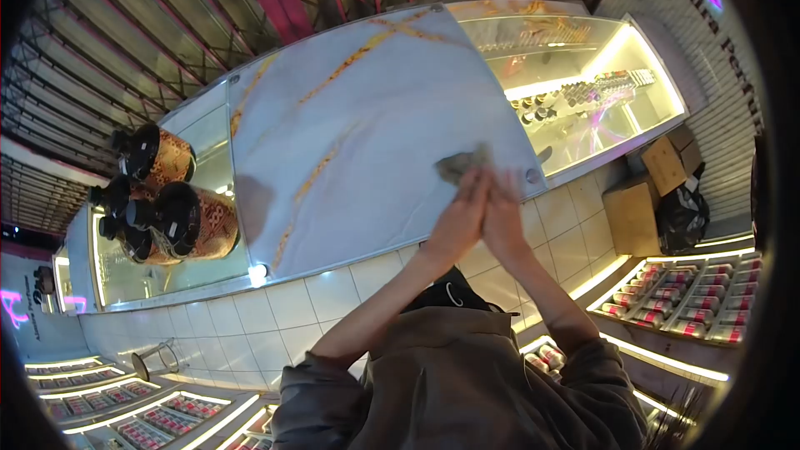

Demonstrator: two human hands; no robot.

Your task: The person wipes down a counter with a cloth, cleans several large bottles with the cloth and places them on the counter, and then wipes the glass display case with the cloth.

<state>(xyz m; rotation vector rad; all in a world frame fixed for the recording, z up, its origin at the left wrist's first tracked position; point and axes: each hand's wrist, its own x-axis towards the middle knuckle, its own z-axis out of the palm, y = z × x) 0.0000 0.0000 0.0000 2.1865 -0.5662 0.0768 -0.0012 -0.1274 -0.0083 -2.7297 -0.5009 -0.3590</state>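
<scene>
Both hands meet near the right front part of a white marble-look counter top point(375, 117) with gold veins. A crumpled grey-green cloth point(457, 167) lies under and just beyond the fingertips of my left hand point(463, 212), whose fingers are pressed together around its edge. Beside it, touching, is my right hand point(502, 215), blurred at the fingertips. Whether the right fingers also grip the cloth is hidden by the blur.
Several dark jugs with patterned labels point(218, 225) stand on the counter's left glass section. A lit glass display case point(617, 92) adjoins on the right. Cardboard boxes point(631, 217) and a black bag point(683, 217) sit at the right. Bottle shelves point(696, 300) line the foreground; a stool point(156, 361) stands lower left.
</scene>
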